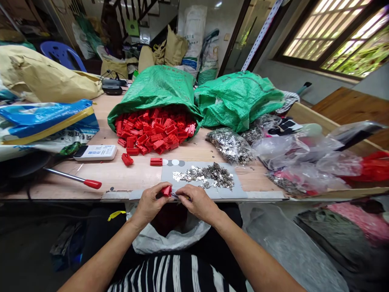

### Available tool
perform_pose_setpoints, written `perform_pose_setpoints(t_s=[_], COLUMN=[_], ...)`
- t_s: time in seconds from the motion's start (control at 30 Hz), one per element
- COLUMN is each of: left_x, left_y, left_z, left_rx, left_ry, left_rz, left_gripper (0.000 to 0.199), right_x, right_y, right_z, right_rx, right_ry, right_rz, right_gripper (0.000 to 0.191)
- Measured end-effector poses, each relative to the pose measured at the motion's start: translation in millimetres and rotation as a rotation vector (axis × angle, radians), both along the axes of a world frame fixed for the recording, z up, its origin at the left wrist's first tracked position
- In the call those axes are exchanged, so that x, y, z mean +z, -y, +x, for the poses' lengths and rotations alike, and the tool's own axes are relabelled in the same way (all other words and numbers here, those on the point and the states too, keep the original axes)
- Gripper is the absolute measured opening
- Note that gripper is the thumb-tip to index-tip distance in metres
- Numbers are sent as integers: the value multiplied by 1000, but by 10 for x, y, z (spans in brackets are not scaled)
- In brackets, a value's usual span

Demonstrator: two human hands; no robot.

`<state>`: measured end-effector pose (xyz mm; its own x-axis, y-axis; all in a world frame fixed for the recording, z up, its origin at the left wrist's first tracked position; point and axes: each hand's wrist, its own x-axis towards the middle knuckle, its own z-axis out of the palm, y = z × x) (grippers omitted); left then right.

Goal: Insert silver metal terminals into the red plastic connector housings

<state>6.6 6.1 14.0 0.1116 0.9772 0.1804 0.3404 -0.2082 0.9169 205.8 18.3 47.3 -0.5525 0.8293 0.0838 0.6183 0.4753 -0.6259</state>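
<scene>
My left hand [151, 205] is closed on a small red plastic part [167, 191], just over the table's front edge. In my right hand [197, 201] is a slim metal-tipped tool [175, 195], its tip against the red part; the fingers mostly hide its handle. Below both hands an open white sack [170, 242] sits between the legs. Ahead on a grey mat [168, 174] lies a spread pile of small metal pieces [209, 175]. One red part [156, 162] lies at the mat's back left corner, another [127, 159] farther left. Many more spill from a green woven sack [158, 87].
A second green sack [240, 99] and a clear bag of metal pieces [232, 146] stand at right, beside a box [322, 119] holding plastic bags. To the left are a white device [95, 152], a red-tipped lever [92, 183] and a blue-white bag [51, 121].
</scene>
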Motion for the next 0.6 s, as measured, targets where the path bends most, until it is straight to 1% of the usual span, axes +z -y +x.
perform_pose_setpoints(t_s=[0.4,0.6], left_x=[-7,-12], left_y=[-13,-17], left_z=[-16,-19], left_rx=[-26,-33], left_ry=[-10,-13], left_rz=[-5,-1], left_gripper=[29,29], right_x=[26,-20], right_y=[-16,-14], right_z=[14,12], right_rx=[27,37], right_ry=[13,20], right_rz=[-13,25], right_gripper=[22,21])
